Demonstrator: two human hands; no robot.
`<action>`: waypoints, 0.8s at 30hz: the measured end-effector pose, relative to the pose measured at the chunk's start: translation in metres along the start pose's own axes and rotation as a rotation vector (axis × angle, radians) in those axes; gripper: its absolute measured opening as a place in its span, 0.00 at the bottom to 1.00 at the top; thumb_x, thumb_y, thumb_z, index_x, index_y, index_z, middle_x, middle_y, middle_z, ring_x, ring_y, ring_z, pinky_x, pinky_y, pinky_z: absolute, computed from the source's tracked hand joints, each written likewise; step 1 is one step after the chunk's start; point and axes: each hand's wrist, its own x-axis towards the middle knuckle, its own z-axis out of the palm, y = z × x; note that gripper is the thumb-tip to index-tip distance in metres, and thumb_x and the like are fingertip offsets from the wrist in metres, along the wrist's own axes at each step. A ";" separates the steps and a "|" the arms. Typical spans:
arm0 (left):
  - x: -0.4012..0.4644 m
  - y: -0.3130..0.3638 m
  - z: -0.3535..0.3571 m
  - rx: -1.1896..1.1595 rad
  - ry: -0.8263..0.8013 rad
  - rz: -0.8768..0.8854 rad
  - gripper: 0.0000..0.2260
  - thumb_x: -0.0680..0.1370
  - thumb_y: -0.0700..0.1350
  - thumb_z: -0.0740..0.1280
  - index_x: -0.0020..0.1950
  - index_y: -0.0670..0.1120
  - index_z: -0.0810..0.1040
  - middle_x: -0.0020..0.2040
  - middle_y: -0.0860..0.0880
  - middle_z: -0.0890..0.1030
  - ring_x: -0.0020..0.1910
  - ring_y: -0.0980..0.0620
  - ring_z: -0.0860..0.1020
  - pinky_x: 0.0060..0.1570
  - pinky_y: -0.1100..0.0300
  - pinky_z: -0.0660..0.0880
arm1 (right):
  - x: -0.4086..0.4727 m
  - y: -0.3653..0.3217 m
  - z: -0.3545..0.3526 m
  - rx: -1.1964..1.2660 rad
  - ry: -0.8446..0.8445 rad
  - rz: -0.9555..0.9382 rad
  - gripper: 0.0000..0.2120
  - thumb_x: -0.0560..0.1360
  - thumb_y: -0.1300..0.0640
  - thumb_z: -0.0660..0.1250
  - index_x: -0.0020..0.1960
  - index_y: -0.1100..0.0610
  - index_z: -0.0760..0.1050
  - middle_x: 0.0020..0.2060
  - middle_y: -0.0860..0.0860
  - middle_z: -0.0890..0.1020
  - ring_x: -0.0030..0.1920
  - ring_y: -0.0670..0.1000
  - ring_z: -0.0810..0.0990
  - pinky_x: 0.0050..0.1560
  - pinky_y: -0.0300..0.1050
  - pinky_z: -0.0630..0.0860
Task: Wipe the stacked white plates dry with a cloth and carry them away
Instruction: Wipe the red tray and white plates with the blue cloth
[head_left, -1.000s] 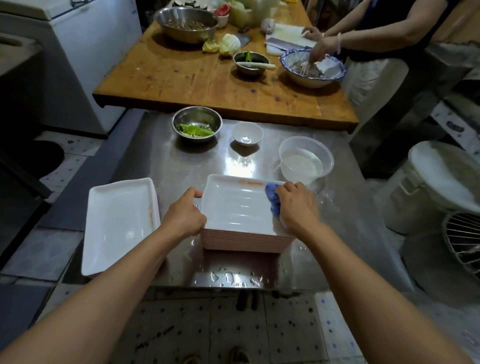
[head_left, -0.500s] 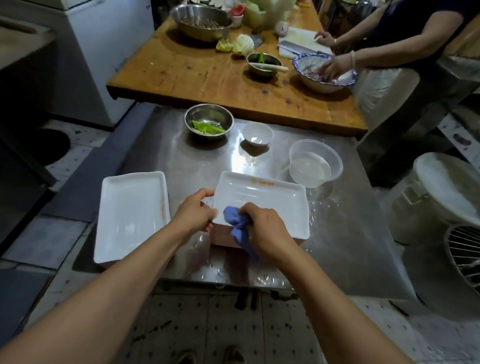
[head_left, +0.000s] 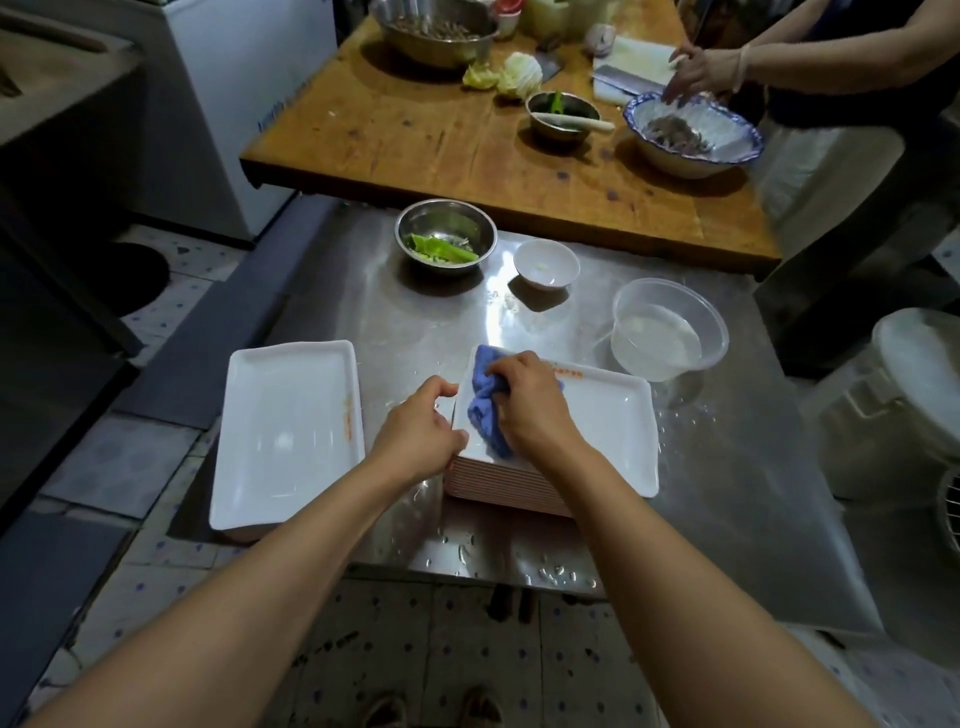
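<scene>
A stack of white rectangular plates (head_left: 602, 431) stands on the wet steel table (head_left: 727, 467), its top plate turned slightly askew. My right hand (head_left: 530, 405) grips a bunched blue cloth (head_left: 485, 400) and presses it on the top plate's left part. My left hand (head_left: 421, 431) holds the left edge of the stack, fingers curled over the rim. A second white plate (head_left: 288, 431) lies flat on a low pile at the table's left edge.
Behind the stack are a clear plastic tub of water (head_left: 667, 332), a small white bowl (head_left: 546, 262) and a steel bowl of greens (head_left: 445, 236). Another person (head_left: 810, 67) works at the wooden table (head_left: 415, 130) beyond. A white bucket (head_left: 893, 395) stands to the right.
My right hand has swept the blue cloth from the plate's right side to its near left corner and then up to the far left. My left hand stays on the stack's edge.
</scene>
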 end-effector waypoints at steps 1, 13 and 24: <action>0.001 0.001 0.000 0.020 0.008 -0.006 0.20 0.73 0.36 0.67 0.61 0.50 0.69 0.32 0.45 0.78 0.35 0.43 0.78 0.45 0.45 0.79 | 0.001 0.004 -0.001 -0.058 0.017 -0.010 0.11 0.77 0.61 0.59 0.57 0.60 0.75 0.56 0.56 0.74 0.56 0.54 0.72 0.55 0.40 0.66; 0.003 -0.001 0.007 0.114 0.089 -0.002 0.19 0.69 0.36 0.65 0.55 0.53 0.68 0.34 0.48 0.76 0.34 0.47 0.78 0.38 0.54 0.77 | -0.038 0.053 -0.029 -0.272 0.121 0.272 0.13 0.75 0.62 0.61 0.60 0.60 0.73 0.58 0.60 0.72 0.58 0.60 0.70 0.58 0.50 0.69; 0.000 0.004 0.011 0.171 0.133 -0.014 0.19 0.70 0.36 0.64 0.57 0.52 0.68 0.37 0.46 0.78 0.37 0.46 0.79 0.36 0.54 0.76 | -0.061 0.042 -0.032 -0.278 -0.130 0.020 0.15 0.74 0.57 0.64 0.61 0.49 0.74 0.60 0.49 0.73 0.59 0.54 0.70 0.50 0.47 0.56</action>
